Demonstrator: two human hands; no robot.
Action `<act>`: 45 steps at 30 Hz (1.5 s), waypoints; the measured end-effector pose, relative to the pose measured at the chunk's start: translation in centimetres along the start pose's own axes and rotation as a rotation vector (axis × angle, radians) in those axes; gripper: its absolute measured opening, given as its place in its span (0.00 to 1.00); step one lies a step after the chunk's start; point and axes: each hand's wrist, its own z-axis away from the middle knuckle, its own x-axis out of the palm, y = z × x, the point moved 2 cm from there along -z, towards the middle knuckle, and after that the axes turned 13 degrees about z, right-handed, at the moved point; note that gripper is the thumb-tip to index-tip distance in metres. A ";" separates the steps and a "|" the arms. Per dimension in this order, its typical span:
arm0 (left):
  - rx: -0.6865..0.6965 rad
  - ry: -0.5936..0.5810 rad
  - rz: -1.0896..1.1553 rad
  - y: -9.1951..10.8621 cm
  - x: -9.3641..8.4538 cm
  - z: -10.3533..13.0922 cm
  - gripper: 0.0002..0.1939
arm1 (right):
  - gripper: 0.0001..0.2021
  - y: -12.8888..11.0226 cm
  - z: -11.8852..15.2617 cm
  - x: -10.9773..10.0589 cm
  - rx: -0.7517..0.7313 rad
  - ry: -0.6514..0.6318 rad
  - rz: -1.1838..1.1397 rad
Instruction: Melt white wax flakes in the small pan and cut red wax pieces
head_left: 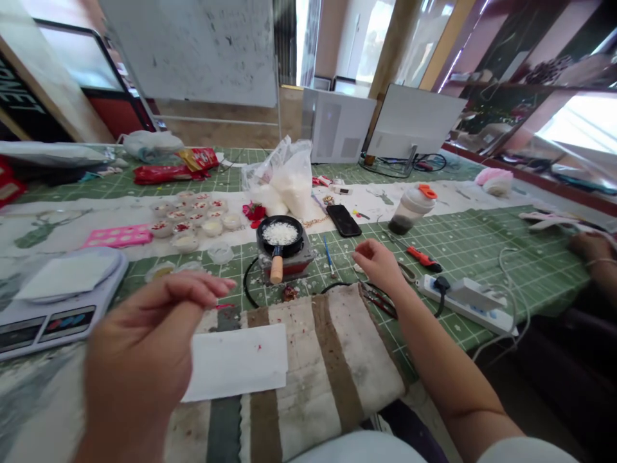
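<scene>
Raised in the left foreground, my left hand (149,341) has its fingers pressed together, pointing right; anything pinched in them is too small to name. A thin red sliver (224,306) shows just below the fingertips. My right hand (378,260) is curled closed above the mat, near a blue-handled brush (328,257); what it holds, if anything, is hidden. Between the hands, a small black pan (259,235) with a wooden handle (276,267) sits on a small hot plate (299,267). White flakes (280,234) fill the pan. A folded white paper (241,360) lies on a striped cloth (299,366).
Several small cups (185,242) with pale filling and red bits stand left of the pan, beyond a scale (113,263). Behind are a plastic bag (296,186) and a phone (343,220). To the right are a shaker bottle (412,209), cutter (423,258), power strip (465,308) and another person's arm (595,251).
</scene>
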 end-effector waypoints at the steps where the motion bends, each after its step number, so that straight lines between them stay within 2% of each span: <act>1: -0.007 -0.009 0.016 -0.1 1.2 -1.1 0.04 | 0.08 -0.1 -0.3 0.1 -0.028 -0.014 0.073; 2: 0.012 0.007 0.004 -0.3 2.1 -2.0 0.06 | 0.07 -0.4 -0.8 0.2 -0.060 -0.030 0.145; 4: -0.030 -0.089 -0.091 -0.8 3.5 -3.0 0.09 | 0.06 -0.9 -1.8 0.8 -0.132 -0.061 0.286; 7: -0.078 -0.210 -0.250 -1.8 3.8 -3.0 0.13 | 0.08 -1.7 -3.4 2.1 -0.290 -0.116 0.467; 10: -0.167 -0.253 -0.266 -2.8 4.1 -2.4 0.20 | 0.09 -2.3 -4.3 3.6 -0.545 -0.198 0.573; 14: -0.344 -0.242 0.079 -3.5 6.1 -1.5 0.19 | 0.08 -2.9 -4.7 4.9 -0.830 -0.267 0.646; 18: -0.555 -0.313 0.506 -3.1 8.1 -0.6 0.27 | 0.05 -3.3 -5.2 5.2 -0.944 -0.240 0.656; 20: -0.682 -0.366 0.740 -2.7 8.4 -0.2 0.28 | 0.04 -3.6 -5.7 4.5 -0.925 -0.173 0.631; 22: -0.784 -0.411 0.942 -2.5 8.3 0.0 0.27 | 0.03 -3.8 -6.3 3.1 -0.834 -0.045 0.586; 26: -0.897 -0.410 1.179 -2.9 8.0 0.1 0.26 | 0.10 -4.2 -7.5 -0.7 -0.458 0.335 0.423; 29: -0.926 -0.352 1.268 -3.6 8.0 -0.2 0.25 | 0.18 -5.7 -7.5 -2.0 -0.260 0.503 0.261; 32: -0.914 -0.318 1.335 -4.4 8.1 -0.6 0.21 | 0.18 -8.5 -6.9 -1.5 -0.227 0.496 0.092; 34: -0.904 -0.321 1.374 -5.1 7.9 -0.8 0.20 | 0.15 -10.4 -6.7 -0.6 -0.245 0.367 -0.082; 36: -0.904 -0.354 1.410 -5.9 7.6 -1.0 0.19 | 0.13 -11.7 -6.5 0.0 -0.261 0.270 -0.112; 41: -0.947 -0.498 1.459 -7.6 7.1 -1.3 0.18 | 0.11 -12.1 -6.0 0.5 -0.311 0.213 -0.089; 45: -0.952 -0.576 1.474 -7.9 7.0 -1.5 0.19 | 0.10 -12.2 -5.8 0.7 -0.401 0.136 -0.151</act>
